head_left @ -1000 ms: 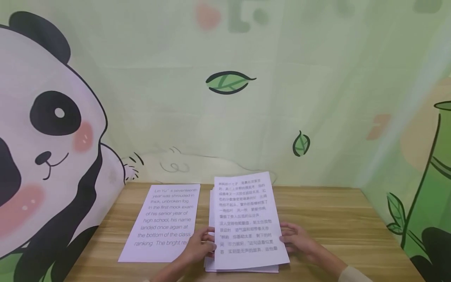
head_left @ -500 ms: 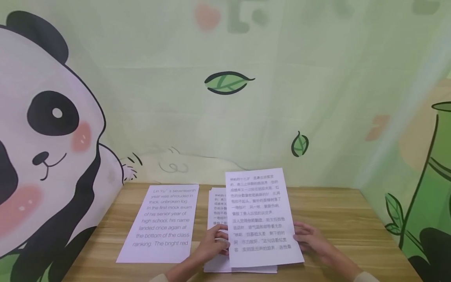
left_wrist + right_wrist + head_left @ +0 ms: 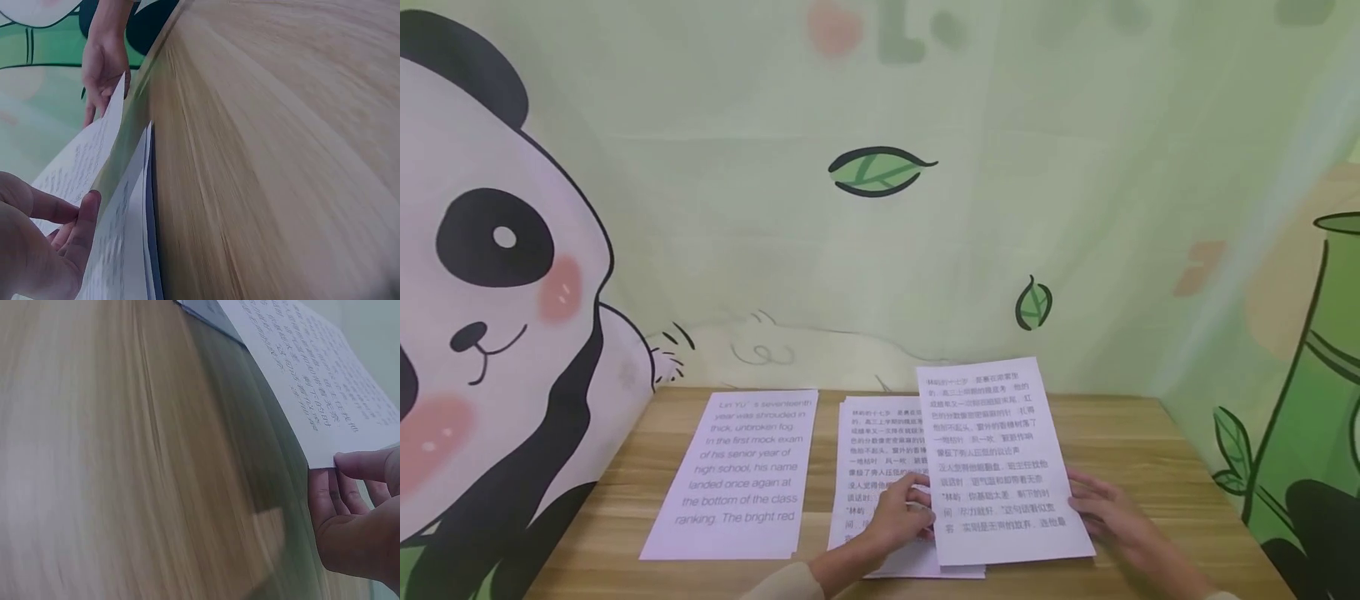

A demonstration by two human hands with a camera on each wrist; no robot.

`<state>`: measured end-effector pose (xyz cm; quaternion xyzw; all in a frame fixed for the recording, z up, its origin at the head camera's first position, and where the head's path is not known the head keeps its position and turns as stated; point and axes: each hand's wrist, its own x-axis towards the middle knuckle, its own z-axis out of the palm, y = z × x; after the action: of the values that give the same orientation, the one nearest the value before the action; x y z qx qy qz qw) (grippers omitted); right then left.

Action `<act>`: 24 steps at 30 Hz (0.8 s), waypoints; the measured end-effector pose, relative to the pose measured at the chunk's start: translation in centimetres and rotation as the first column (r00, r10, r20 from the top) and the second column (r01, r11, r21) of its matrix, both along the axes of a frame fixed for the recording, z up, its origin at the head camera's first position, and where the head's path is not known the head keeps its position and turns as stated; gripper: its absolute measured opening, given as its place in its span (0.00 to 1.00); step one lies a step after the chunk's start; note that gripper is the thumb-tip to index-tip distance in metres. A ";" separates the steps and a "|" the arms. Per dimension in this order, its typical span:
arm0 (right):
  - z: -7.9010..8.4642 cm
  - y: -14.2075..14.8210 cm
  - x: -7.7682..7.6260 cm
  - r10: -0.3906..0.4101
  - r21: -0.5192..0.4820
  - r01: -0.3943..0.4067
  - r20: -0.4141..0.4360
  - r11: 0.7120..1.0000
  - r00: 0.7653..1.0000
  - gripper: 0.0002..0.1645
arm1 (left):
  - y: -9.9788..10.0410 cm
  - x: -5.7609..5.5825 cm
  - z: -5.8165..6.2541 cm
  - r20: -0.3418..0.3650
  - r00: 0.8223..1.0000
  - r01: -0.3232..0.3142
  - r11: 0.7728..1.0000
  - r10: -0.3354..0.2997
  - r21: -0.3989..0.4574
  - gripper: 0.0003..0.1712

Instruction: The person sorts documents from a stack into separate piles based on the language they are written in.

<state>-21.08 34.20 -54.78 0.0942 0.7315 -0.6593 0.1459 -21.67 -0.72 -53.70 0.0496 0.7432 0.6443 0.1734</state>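
A pale green backdrop [image 3: 1112,125] stood behind a wood-grain desk [image 3: 1180,475], with a large smiling panda [image 3: 505,333] printed at its left. On the left of the desk, English-printed paper [image 3: 730,475] lay flat, its top line starting "Lin Yu's seventeenth"; a corner of another sheet peeped out at its lower right. Just to the right, apart from it, lay a pile of Chinese-printed sheets [image 3: 880,450], their edges slightly out of line.

Your left hand [image 3: 898,517] was above the lower part of that pile, thumb and fingers pinching the left edge of a single Chinese-printed page [image 3: 1003,467]. You held this page tilted, text side toward you, raised over the right part of the pile and reaching past it over the bare desk; the left wrist view showed a gap between page and pile. At its right edge, your right hand [image 3: 1105,508] pinched it low down, thumb on the printed face and the other fingers behind. Above the page, a small leaf [image 3: 1033,304] was printed on the backdrop, and farther right stood a drawn green bamboo stalk [image 3: 1292,400].
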 end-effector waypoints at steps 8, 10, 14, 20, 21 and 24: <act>0.3 3.7 0.8 -0.036 0.041 0.035 0.033 0.999 0.999 0.41 | 4.2 -0.2 -0.7 0.028 0.999 0.026 1.000 -0.026 0.007 0.28; 0.3 4.5 1.0 -0.046 0.054 0.044 0.043 0.998 0.998 0.41 | 5.0 -0.2 -1.0 0.032 0.999 0.033 0.999 -0.033 0.010 0.28; 0.2 6.2 1.4 -0.065 0.061 0.063 0.045 0.996 0.997 0.41 | 6.5 -0.7 -1.0 0.044 0.997 0.062 0.998 -0.062 -0.004 0.27; 0.6 7.8 1.2 -0.090 0.083 0.086 0.052 0.993 0.995 0.39 | 8.4 -1.5 -0.7 0.043 0.994 0.101 0.995 -0.100 -0.008 0.26; 0.6 7.9 1.2 -0.088 0.095 0.083 0.053 0.992 0.995 0.40 | 8.6 -1.6 -0.8 0.042 0.994 0.103 0.995 -0.103 -0.006 0.26; 0.6 8.0 1.2 -0.077 0.155 0.066 0.065 0.986 0.995 0.41 | 9.2 -1.8 -0.9 0.055 0.992 0.116 0.993 -0.116 0.000 0.27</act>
<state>-19.91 42.22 -54.18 0.1544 0.7703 -0.6025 0.1404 -23.52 8.44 -54.64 0.0749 0.7349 0.6332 0.2309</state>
